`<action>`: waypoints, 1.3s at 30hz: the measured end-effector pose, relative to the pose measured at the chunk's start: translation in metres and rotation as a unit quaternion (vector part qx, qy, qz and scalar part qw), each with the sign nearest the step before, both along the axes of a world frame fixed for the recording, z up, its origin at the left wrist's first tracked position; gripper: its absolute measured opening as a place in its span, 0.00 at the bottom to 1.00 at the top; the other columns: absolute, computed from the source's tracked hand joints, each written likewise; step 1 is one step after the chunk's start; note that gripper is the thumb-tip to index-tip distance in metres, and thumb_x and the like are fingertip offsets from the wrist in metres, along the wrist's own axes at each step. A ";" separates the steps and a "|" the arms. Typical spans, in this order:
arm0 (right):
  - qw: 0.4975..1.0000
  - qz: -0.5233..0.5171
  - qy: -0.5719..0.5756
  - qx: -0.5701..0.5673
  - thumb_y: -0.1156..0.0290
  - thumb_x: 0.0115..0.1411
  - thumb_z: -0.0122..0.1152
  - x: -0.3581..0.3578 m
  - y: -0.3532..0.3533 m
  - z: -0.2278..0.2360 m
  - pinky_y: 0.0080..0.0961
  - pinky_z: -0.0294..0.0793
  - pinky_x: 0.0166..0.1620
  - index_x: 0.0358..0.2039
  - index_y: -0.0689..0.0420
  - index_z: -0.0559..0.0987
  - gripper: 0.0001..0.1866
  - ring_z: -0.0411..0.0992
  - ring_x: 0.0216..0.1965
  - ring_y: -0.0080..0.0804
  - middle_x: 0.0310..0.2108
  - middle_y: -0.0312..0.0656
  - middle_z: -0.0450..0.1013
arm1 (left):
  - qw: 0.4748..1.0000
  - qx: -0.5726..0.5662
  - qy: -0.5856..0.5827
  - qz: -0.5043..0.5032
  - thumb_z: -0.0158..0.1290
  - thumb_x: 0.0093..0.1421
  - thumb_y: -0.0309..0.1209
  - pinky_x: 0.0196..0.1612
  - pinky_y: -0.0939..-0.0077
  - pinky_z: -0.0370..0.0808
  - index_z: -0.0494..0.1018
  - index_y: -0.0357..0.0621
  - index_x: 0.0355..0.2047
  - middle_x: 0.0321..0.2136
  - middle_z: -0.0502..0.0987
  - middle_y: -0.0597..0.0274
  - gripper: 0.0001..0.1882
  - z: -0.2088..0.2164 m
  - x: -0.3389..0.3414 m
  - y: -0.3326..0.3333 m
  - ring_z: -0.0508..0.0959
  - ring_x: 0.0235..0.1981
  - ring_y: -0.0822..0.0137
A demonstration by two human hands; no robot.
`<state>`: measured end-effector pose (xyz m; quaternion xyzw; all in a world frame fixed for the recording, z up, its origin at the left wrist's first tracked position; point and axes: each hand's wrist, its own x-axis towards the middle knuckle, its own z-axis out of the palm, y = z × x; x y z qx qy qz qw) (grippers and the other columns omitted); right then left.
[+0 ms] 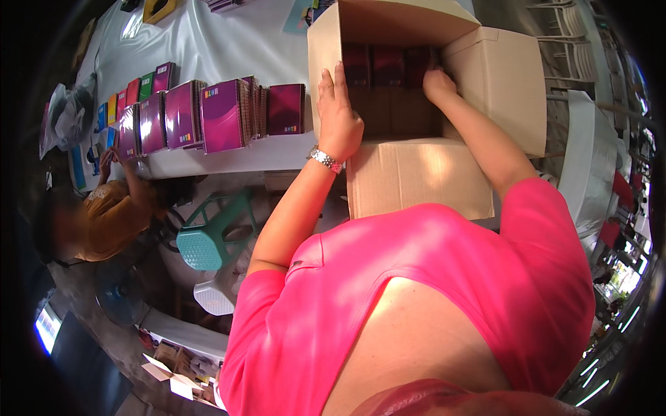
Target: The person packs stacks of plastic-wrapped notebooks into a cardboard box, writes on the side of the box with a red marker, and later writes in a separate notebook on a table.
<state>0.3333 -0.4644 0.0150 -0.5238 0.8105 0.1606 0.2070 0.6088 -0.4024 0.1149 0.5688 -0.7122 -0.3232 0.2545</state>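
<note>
and here we are at the open cardboard box (420, 177), upper right of the frame, flaps spread wide. the left hand (336, 118) lies flat along the box's left flap, fingers straight and not curled round anything — a metal-banded watch (322, 159) shining on that wrist. over to the right hand (440, 84): it's down inside the box, toward the right, fingers bent, right beside the dark purplish stacks (385, 66) set in a row against the far wall. is it clamped on one? can't tell, the fingertips are lost in shadow. the two hands are well apart, the box's opening between them.

to the upper left, purple notebooks (223, 116) stand in stacks along the white-covered table (229, 163), smaller coloured books (133, 91) in a row behind them. far left, a co-worker in a mustard top (114, 218) sits at the table's near edge — and a teal stool (201, 248) stands left of centre.
</note>
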 end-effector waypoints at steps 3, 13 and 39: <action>0.968 0.211 0.011 0.133 0.72 0.55 0.47 -0.012 -0.005 -0.031 0.37 0.71 0.50 0.45 0.63 0.75 0.18 0.70 0.51 0.46 0.50 0.55 0.68 | 0.999 0.000 0.033 0.025 0.43 0.53 0.16 0.66 0.61 0.46 0.46 0.38 0.64 0.63 0.50 0.41 0.37 0.003 0.005 0.005 0.46 0.66 0.48; 0.808 0.078 -0.424 -0.403 0.63 0.59 0.55 0.148 -0.029 0.146 0.23 0.75 0.33 0.39 0.57 0.78 0.14 0.76 0.28 0.30 0.26 0.40 0.77 | 0.702 0.105 0.501 0.496 0.47 0.57 0.58 0.62 0.56 0.53 0.50 0.41 0.61 0.58 0.59 0.50 0.42 -0.050 0.134 0.098 0.59 0.59 0.53; 0.270 0.122 -0.911 -0.288 0.53 0.62 0.52 0.282 -0.088 0.225 0.28 0.60 0.56 0.52 0.57 0.68 0.25 0.62 0.53 0.28 0.47 0.39 0.67 | 0.720 -0.108 0.681 -0.080 0.47 0.50 0.51 0.62 0.34 0.42 0.67 0.54 0.53 0.57 0.65 0.65 0.31 0.084 0.140 -0.014 0.56 0.63 0.55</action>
